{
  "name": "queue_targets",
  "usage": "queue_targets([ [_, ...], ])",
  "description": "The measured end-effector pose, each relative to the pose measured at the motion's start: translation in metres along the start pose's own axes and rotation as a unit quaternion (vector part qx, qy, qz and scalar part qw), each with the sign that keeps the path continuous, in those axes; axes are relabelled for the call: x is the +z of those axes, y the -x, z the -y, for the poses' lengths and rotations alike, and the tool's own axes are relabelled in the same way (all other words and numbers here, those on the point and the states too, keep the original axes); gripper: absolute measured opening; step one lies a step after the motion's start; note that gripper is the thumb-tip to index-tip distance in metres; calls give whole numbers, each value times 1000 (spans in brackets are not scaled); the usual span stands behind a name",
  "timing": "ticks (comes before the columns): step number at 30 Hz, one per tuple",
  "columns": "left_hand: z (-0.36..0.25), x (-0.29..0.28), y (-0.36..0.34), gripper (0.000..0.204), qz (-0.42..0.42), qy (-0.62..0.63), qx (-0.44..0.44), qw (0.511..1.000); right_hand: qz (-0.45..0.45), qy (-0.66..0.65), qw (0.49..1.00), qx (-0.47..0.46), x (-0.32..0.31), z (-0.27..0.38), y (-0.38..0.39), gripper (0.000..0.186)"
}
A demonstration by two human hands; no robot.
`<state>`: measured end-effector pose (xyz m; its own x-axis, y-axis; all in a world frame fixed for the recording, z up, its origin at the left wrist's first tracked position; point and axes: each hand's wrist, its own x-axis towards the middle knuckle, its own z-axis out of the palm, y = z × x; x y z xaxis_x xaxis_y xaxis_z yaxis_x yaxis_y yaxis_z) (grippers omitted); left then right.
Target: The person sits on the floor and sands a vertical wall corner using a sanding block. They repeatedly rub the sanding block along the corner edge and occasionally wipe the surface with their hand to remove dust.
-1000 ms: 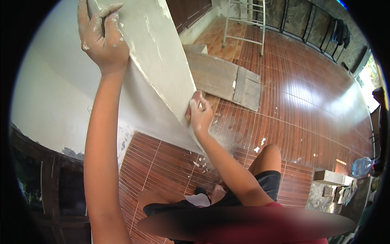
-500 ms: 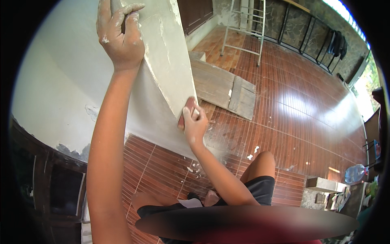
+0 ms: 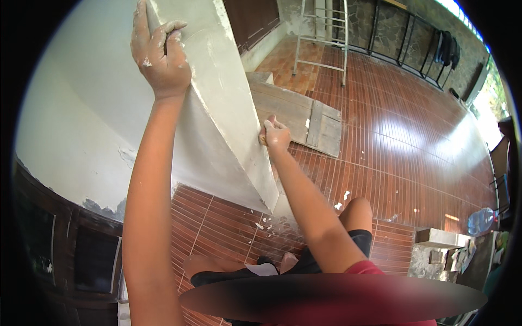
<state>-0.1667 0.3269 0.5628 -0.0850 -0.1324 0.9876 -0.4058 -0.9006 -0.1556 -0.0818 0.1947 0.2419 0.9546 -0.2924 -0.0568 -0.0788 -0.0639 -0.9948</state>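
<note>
My left hand (image 3: 161, 61), coated with white dust, rests high on the corner of a whitish plastered pillar (image 3: 217, 70), its fingers apart and nothing in them. Lower down, my right hand (image 3: 279, 136) is closed around a small reddish-brown sanding block (image 3: 263, 139). It presses the block at the pillar's right edge; most of the block is hidden behind my fingers and thumb. Pale plaster with ridges and rough edges covers the pillar face between both hands.
Behind my right hand a wooden board (image 3: 321, 127) lies on the brown striped tile floor (image 3: 375, 179). Farther back stands a metal ladder (image 3: 322, 41). White plaster crumbs (image 3: 263, 224) lie near my feet. At right are a water bottle (image 3: 481, 221) and a concrete ledge (image 3: 440, 238).
My right hand has moved up and slightly right with the sanding block, from the pillar's front face to its right edge. My left hand stays on the corner.
</note>
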Motion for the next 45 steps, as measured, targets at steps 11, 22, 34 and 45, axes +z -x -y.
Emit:
queue_targets([
  [11,5,0,0,22,34,-50,29,998,79,139,953,256,-184,-322,117,47],
  [22,-122,-6,123,54,432,7,131,893,115,159,974,110,-208,-247,107,55],
  [34,-115,-13,253,81,681,-225,268,644,40,164,968,187,-221,-255,99,55],
  [45,-112,1,242,83,720,-288,205,597,49,193,959,202,-229,-272,107,56],
])
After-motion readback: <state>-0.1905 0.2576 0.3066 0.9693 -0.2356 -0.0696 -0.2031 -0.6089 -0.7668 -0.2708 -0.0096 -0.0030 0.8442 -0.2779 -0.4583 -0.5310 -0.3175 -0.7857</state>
